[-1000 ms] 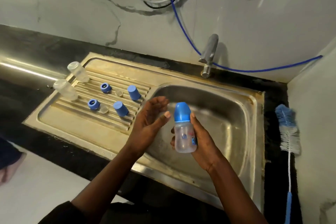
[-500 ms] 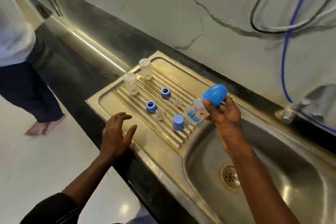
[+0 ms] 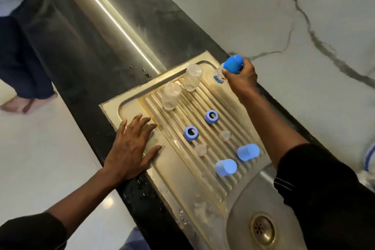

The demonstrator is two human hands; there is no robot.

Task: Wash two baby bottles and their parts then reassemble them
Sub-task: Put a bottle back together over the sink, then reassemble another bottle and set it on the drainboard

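The right hand point(image 3: 240, 79) grips a small clear plastic baby bottle with a rounded blue cap point(image 3: 234, 66), fingers and thumb curled around the neck just under the cap. The bottle is tilted, with its printed body angled down over the far corner of the ribbed stainless-steel drainboard point(image 3: 182, 178). I cannot tell whether its base touches the metal.

Just beside the grip, toward the left hand, an empty clear bottle body point(image 3: 193, 77) stands on the ribs, and a second clear bottle body point(image 3: 172, 95) stands just beyond it, farther from the grip. Nearer the person than the grip, alongside the right forearm, the loose parts lie in two rows. A blue screw ring point(image 3: 211, 116) comes first, with a second blue screw ring point(image 3: 191, 133) beside it, both with the hole facing up. Next come a clear silicone teat point(image 3: 225, 135) and a second clear teat point(image 3: 200, 149). Farthest from the grip are a light blue cylindrical cap point(image 3: 248, 152) and a second light blue cap point(image 3: 225, 167), close to the sink bowl's round drain point(image 3: 261, 227).

The left hand point(image 3: 132, 148) holds nothing. It rests palm down with straight, spread fingers on the drainboard's flat near rim, well apart from the grip, with its heel over the black stone counter point(image 3: 91, 67).

Across the counter, well away from the grip, another person's dark trouser legs point(image 3: 20, 57) and bare feet show on the pale floor.
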